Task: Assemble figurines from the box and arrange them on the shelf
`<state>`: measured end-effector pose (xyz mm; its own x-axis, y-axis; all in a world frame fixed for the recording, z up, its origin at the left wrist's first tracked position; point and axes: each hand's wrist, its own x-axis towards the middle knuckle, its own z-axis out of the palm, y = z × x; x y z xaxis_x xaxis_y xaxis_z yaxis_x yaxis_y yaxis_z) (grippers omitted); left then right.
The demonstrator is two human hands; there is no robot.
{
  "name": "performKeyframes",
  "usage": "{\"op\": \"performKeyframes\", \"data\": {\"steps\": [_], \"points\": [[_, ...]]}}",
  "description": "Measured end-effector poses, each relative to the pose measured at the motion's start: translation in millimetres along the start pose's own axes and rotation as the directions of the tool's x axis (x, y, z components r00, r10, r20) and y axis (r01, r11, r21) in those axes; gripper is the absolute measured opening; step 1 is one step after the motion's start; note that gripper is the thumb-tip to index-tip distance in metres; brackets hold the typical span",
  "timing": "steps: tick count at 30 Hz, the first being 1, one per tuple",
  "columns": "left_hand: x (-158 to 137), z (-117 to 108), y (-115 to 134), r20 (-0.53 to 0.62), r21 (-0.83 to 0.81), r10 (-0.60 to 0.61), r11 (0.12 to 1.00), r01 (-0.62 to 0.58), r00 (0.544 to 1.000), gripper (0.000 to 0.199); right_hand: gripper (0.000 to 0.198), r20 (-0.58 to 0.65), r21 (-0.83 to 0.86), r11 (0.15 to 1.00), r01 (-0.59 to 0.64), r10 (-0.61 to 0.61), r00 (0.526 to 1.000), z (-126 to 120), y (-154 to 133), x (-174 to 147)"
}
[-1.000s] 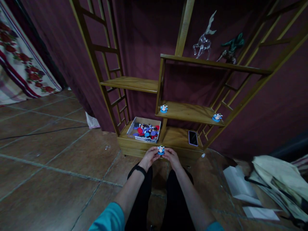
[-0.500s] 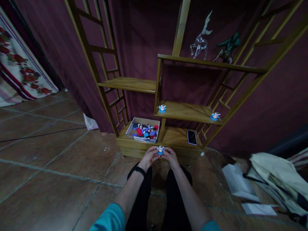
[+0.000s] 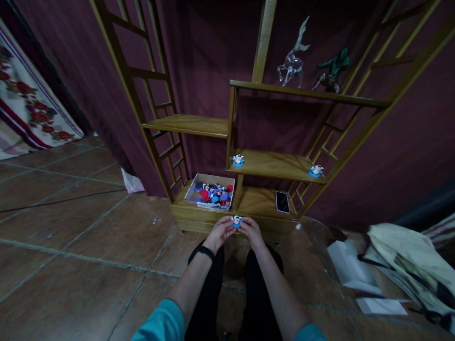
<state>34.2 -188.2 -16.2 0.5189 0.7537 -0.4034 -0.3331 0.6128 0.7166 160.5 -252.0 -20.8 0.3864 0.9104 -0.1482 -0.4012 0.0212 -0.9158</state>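
Between my two hands, in front of the shelf unit's low base, is a small figurine (image 3: pixel 236 221) with a blue round base and a white and pink body. My left hand (image 3: pixel 221 233) pinches it from the left side. From the right, the fingers of my right hand (image 3: pixel 251 230) are closed on the same piece. Two similar figurines stand upright on the middle shelf (image 3: pixel 273 163): one figurine (image 3: pixel 238 160) at its left end, another figurine (image 3: pixel 315 170) at its right end.
A cardboard box (image 3: pixel 192 192) of colourful figurines sits on the lower left shelf. A phone (image 3: pixel 282 202) lies on the lower right. Above stand a clear deer statuette (image 3: pixel 292 66) and a dark green statuette (image 3: pixel 334 71). A pale bag (image 3: pixel 401 255) and white boxes (image 3: pixel 351 267) rest on the floor at right.
The view has shifted very slightly, so the shelf unit appears a little further left. Both hands keep hold of the figurine in the same place.
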Motion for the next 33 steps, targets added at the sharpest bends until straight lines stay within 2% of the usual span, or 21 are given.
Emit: {"op": "performKeyframes", "data": {"steps": [8, 22, 33], "points": [[2.1, -1.1, -2.0, 0.016, -0.007, 0.001, 1.000, -0.001, 1.000, 0.018, 0.024, -0.020, -0.003, 1.000, -0.019, 0.019, 1.000, 2.3, -4.2, -1.5], [7.7, 2.5, -8.0, 0.003, -0.027, 0.002, 1.000, -0.002, 1.000, 0.015, 0.031, -0.028, -0.018, 1.000, 0.019, -0.020, 0.999, -4.0, -4.6, -0.5], [6.1, 5.7, -8.4, 0.005, 0.003, 0.004, 1.000, -0.004, 1.000, 0.017, 0.028, -0.070, -0.023, 0.999, 0.024, -0.025, 0.997, -2.1, -8.6, -0.3]]}}
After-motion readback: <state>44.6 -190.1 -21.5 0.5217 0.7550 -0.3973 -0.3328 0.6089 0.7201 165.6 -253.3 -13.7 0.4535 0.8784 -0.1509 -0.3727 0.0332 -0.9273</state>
